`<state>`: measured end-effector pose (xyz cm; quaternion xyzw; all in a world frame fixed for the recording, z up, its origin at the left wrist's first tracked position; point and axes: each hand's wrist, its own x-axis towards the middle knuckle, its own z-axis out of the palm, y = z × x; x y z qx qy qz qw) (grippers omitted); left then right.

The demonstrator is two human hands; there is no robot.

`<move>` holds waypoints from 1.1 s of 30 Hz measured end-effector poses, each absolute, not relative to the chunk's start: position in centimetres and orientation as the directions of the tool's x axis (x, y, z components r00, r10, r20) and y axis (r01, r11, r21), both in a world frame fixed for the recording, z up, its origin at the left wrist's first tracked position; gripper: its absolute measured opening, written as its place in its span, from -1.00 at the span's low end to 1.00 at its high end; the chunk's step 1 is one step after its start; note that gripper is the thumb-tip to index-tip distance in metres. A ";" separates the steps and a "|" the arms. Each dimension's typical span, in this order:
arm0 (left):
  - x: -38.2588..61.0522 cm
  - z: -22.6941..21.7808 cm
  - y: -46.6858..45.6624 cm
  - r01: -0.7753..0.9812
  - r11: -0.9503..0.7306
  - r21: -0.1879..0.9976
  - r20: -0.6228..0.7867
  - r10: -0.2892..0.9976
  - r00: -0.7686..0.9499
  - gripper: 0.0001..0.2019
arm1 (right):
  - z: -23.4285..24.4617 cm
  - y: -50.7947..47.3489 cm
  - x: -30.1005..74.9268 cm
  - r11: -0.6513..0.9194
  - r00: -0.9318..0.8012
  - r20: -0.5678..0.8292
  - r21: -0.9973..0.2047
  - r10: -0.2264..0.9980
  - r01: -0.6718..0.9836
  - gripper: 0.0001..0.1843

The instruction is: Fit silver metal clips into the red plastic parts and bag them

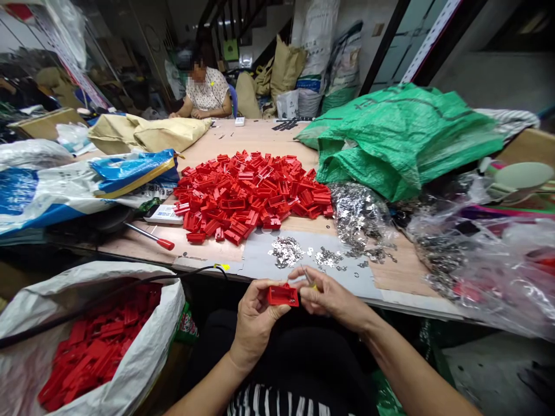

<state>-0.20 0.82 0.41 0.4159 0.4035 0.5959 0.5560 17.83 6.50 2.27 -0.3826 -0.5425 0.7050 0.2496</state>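
Both forearms came in from the lower edge, angled inward, so the hands met in front of the lap, just short of the table edge. Left hand (254, 316): raised, thumb along the near side and fingers behind, pinching a small red case (283, 300) by its left end. The case lay roughly level, open hollow turned toward the wearer, small metal bits visible inside at both ends. Right hand (333, 296): on the case's right, wrist bent inward, fingers curled around a slim tool (309, 277) with a yellow handle; index finger reached toward the case's upper edge. Could not tell whether the tool's tip touched the case.

Beyond the hands, on a grey sheet (258, 254), sat small heaps of flat metal pieces (286, 252); behind these, a broad pile of red cases (249, 193). Low on the left, an open white sack (167, 329) held more red parts (93, 352).
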 end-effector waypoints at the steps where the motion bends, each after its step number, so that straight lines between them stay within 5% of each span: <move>1: -0.3 0.4 0.9 -0.325 -0.047 0.945 0.031 0.998 -0.054 -0.72 | 2.7 7.5 18.2 -0.156 -0.495 -0.229 -0.970 0.838 0.186 -0.62; 3: -0.5 0.2 1.2 -0.329 -0.034 0.944 0.003 0.996 -0.093 -0.72 | 3.4 9.6 18.8 0.124 -0.300 -0.046 -0.844 0.953 0.522 -0.80; 5: -0.7 0.0 1.3 -0.345 -0.026 0.938 -0.020 0.992 -0.128 -0.72 | 3.7 11.3 19.1 0.235 -0.258 0.038 -0.555 0.965 0.798 -0.87; 7: -0.8 -0.2 1.4 -0.354 -0.017 0.935 -0.037 0.989 -0.145 -0.72 | 3.6 12.6 19.1 0.273 -0.281 0.022 -0.316 0.959 0.909 -0.86; 9: -0.9 -0.3 1.4 -0.342 -0.013 0.939 -0.042 0.987 -0.154 -0.72 | 3.3 13.2 18.9 0.290 -0.300 -0.013 -0.221 0.954 0.931 -0.86; 33: -1.3 -0.6 1.6 -0.345 0.031 0.938 -0.074 0.991 -0.111 -0.67 | 3.1 13.8 19.0 0.339 -0.360 -0.073 -0.208 0.930 0.918 -0.85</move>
